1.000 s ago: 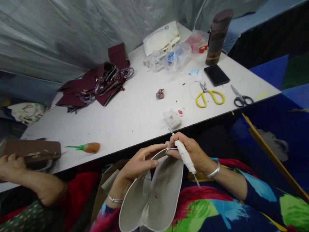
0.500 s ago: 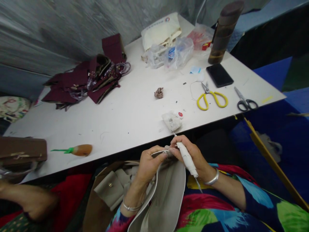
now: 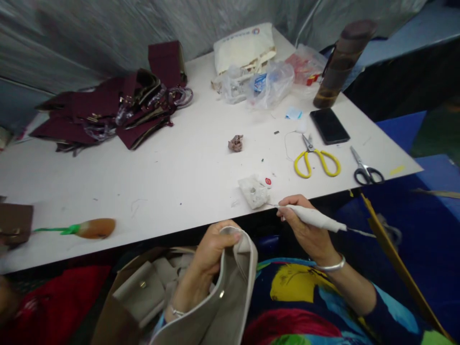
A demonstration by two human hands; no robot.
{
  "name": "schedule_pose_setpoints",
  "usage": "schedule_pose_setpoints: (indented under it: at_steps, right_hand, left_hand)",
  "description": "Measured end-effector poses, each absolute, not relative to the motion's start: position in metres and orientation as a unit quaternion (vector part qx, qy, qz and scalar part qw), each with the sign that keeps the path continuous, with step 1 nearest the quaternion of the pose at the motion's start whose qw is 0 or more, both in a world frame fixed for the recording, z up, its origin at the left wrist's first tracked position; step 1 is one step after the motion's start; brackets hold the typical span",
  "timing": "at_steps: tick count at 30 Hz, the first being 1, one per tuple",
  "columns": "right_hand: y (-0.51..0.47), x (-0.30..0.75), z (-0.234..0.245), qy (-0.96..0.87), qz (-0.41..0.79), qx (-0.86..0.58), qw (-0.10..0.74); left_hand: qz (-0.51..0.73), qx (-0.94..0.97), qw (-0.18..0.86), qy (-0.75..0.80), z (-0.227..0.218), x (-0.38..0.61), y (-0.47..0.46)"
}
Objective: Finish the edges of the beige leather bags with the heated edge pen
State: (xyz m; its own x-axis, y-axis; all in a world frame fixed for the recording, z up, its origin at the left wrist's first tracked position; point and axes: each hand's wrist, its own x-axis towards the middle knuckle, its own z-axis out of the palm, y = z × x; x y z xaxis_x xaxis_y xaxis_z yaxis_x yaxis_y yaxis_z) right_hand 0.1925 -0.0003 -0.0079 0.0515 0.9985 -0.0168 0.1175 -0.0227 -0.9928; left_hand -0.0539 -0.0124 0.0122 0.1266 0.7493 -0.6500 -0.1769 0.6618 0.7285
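My left hand (image 3: 215, 247) is closed on the rim of a grey-beige bag (image 3: 230, 287), its thumb lying over the edge. The bag hangs over my lap, and a small metal piece shows on its side. My right hand (image 3: 305, 225) grips a slim tool with a white wrapped handle (image 3: 316, 218), apart from the bag. From both ends of the handle a thin metal rod sticks out. The front tip reaches a small clear plastic packet (image 3: 254, 192) near the table's front edge; whether it enters the packet I cannot tell.
Yellow-handled scissors (image 3: 318, 160), black-handled scissors (image 3: 367, 172), a phone (image 3: 329, 126) and a bottle (image 3: 341, 67) are at right. Maroon bags (image 3: 97, 105) pile up at left, beyond a glue bottle (image 3: 96, 228). An open carton (image 3: 115, 318) of beige pieces stands beside my lap.
My right hand has moved away from the bag to the right, carrying the white-handled tool, now tilted flatter. My left hand still holds the bag, whose rim has turned. The view has shifted.
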Motion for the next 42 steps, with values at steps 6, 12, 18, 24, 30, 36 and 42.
schedule_pose_setpoints:
  at_steps: [6,12,18,24,30,36,42]
  right_hand:
    - [0.017,0.189,-0.007,-0.548,0.413,-0.543,0.485]
    - [0.029,0.189,-0.012,-0.569,0.419,-0.532,0.466]
    - [0.036,0.188,-0.014,-0.585,0.422,-0.520,0.457]
    - [0.038,0.188,-0.013,-0.607,0.415,-0.528,0.425]
    - [0.042,0.186,-0.011,-0.602,0.417,-0.520,0.440]
    - [0.029,0.196,-0.011,-0.556,0.474,-0.510,0.455]
    - [0.007,0.200,-0.015,-0.527,0.594,-0.455,0.403]
  left_hand:
    - [0.243,0.447,0.609,0.609,0.000,-0.001,-0.020]
    - [0.231,0.439,0.612,0.616,0.010,-0.016,-0.012]
    - [0.220,0.443,0.631,0.598,0.008,-0.016,-0.009]
    - [0.217,0.448,0.632,0.594,0.004,-0.018,-0.007]
    - [0.207,0.457,0.619,0.605,0.002,-0.022,-0.007]
    - [0.188,0.467,0.610,0.613,0.009,-0.020,-0.008]
    - [0.173,0.491,0.611,0.597,0.015,-0.014,-0.010]
